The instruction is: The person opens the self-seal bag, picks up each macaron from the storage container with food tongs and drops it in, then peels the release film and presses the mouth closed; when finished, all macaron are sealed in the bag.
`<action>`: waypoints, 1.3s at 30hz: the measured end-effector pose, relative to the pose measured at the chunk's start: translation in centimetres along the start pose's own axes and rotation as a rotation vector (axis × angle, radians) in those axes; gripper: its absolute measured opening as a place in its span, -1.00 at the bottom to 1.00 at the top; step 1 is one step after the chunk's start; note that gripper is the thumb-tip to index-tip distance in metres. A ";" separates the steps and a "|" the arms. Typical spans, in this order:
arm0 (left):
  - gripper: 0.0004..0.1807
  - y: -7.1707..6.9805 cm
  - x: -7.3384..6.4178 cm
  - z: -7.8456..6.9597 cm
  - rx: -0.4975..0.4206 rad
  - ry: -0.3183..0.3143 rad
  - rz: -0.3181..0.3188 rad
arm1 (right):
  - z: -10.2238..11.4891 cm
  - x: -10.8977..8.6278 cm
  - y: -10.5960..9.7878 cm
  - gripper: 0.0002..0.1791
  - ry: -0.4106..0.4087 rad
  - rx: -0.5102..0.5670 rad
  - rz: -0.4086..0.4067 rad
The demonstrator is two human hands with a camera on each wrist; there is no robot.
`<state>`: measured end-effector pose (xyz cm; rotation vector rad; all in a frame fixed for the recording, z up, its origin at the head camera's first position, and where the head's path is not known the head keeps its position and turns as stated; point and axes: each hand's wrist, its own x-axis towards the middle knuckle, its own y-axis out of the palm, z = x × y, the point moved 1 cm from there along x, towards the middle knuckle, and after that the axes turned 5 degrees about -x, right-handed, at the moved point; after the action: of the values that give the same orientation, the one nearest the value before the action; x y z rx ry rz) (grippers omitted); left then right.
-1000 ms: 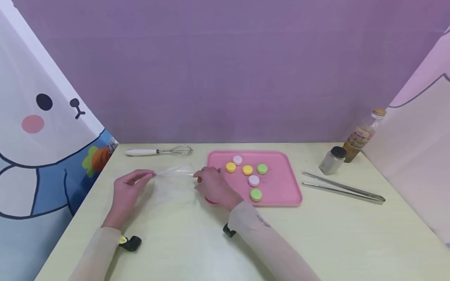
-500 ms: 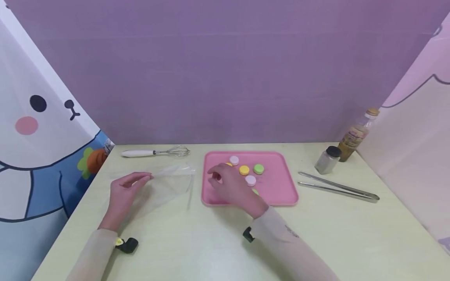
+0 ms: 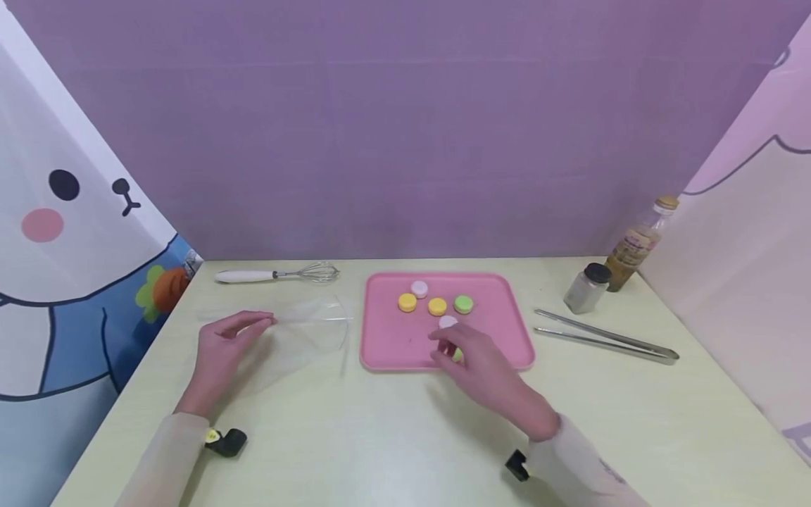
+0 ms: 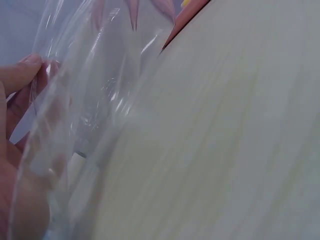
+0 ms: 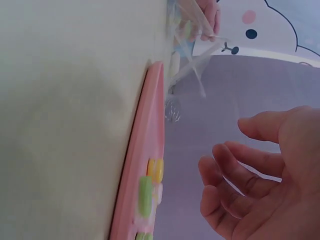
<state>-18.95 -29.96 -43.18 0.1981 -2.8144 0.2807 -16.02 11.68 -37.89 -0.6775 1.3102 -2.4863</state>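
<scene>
My left hand (image 3: pixel 222 359) pinches the edge of a clear plastic bag (image 4: pixel 100 90) between thumb and fingers. The bag spreads to the right of that hand, over the table. Above the front part of a pink tray (image 3: pixel 386 345), my right hand (image 3: pixel 488 373) hovers with loosely bent fingers. Nothing lies between its thumb and fingers in the right wrist view. Nearest to it is a green macaron (image 3: pixel 457 354), partly hidden behind the fingers. A lilac macaron (image 3: pixel 448 322) sits just past the fingertips. Farther back are two yellow macarons (image 3: pixel 437 306), a second green one and a second lilac one.
A whisk (image 3: pixel 279 274) with a white handle lies at the back left. Metal tongs (image 3: pixel 608 338) lie right of the tray. Behind them stand a black-capped jar (image 3: pixel 586 289) and a corked bottle (image 3: pixel 636 246). A purple cloth backdrop (image 3: pixel 405 141) rises behind the table.
My right hand has let go of the bag and moved right, across the tray to the green macaron at its front. My left hand keeps its pinch on the bag.
</scene>
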 end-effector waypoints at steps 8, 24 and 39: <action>-0.64 0.0 -0.1 0.1 0.012 -0.021 0.008 | -2.5 -4.4 -1.9 -0.64 0.035 0.005 -0.026; -0.61 0.2 -0.3 -0.2 0.042 -0.027 0.015 | -8.9 -11.5 -6.2 -0.60 0.133 -0.118 -0.165; -0.62 0.0 -0.3 -0.3 0.064 -0.031 0.016 | -15.6 -17.2 -10.1 -0.58 0.322 -0.087 -0.176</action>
<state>-18.63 -29.88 -43.02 0.1951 -2.8411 0.3750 -9.16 35.69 -42.05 -0.4383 1.5364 -2.7838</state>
